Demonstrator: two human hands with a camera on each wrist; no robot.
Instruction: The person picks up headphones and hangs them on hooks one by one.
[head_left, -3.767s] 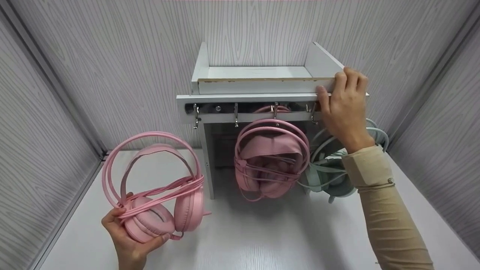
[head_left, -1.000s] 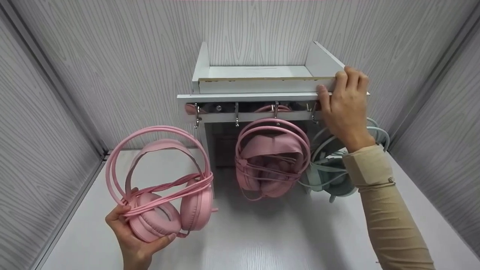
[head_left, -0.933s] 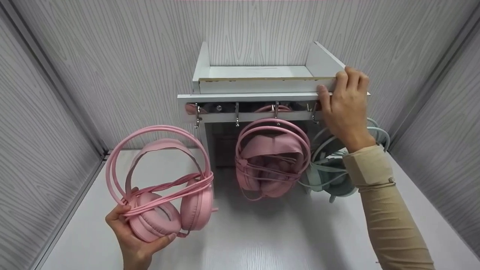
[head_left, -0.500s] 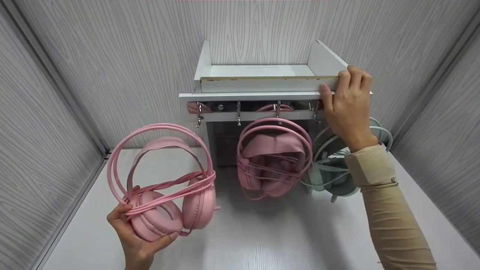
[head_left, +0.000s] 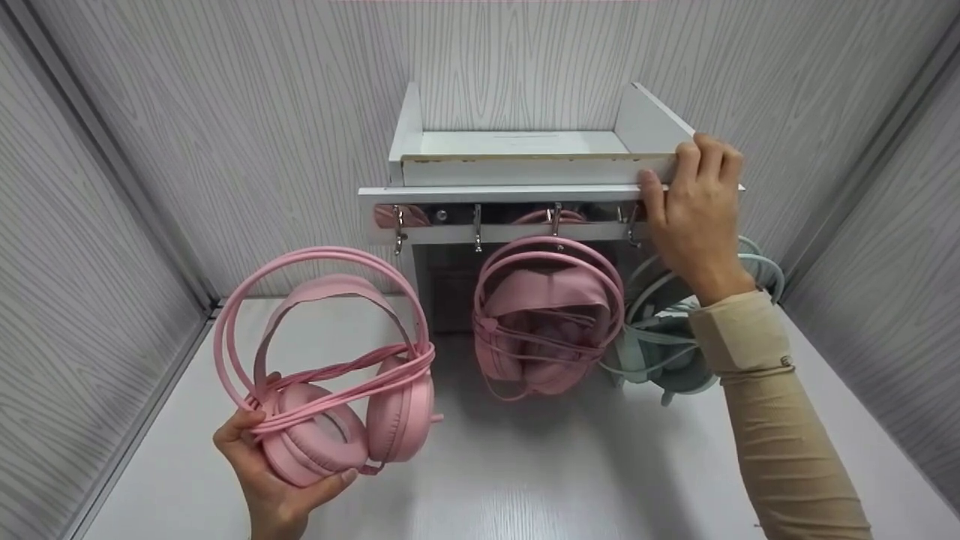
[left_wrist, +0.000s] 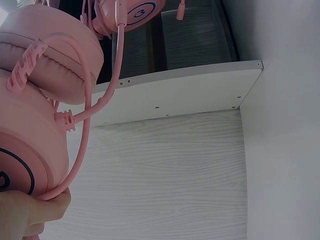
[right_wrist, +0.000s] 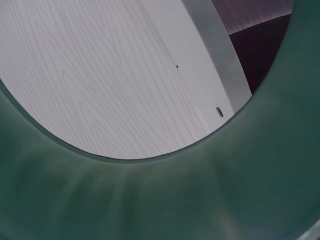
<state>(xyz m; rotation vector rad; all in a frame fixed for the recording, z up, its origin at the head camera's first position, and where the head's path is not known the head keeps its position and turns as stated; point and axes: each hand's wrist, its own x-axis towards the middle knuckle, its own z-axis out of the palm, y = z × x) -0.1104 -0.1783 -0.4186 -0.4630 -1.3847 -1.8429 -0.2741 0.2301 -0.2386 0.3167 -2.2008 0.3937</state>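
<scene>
My left hand (head_left: 262,472) holds pink headphones (head_left: 405,416) by one ear cup, fingers behind it and thumb underneath, with the bundled cable wound across both cups. In the left wrist view the cup (left_wrist: 30,130) is large at the left, fingertips beneath it. With its thumb on the front and fingers over the corner, my right hand (head_left: 701,217) grips the white shelf unit (head_left: 517,176) at its right end. A second pink pair of headphones (head_left: 551,289) hangs under the third hook. Green headphones (head_left: 675,367) hang at the right, partly hidden by my wrist.
A metal strip with several hooks (head_left: 477,225) runs along the shelf's front; the two left hooks bear nothing. Wood-grain panels (head_left: 247,112) enclose the back and sides above a white tabletop (head_left: 495,480). A green curved surface (right_wrist: 135,200) fills much of the right wrist view.
My left hand has moved the pink headphones slightly right and up, and their pink reflection now shows in the strip's left end. The right hand keeps its place on the shelf.
</scene>
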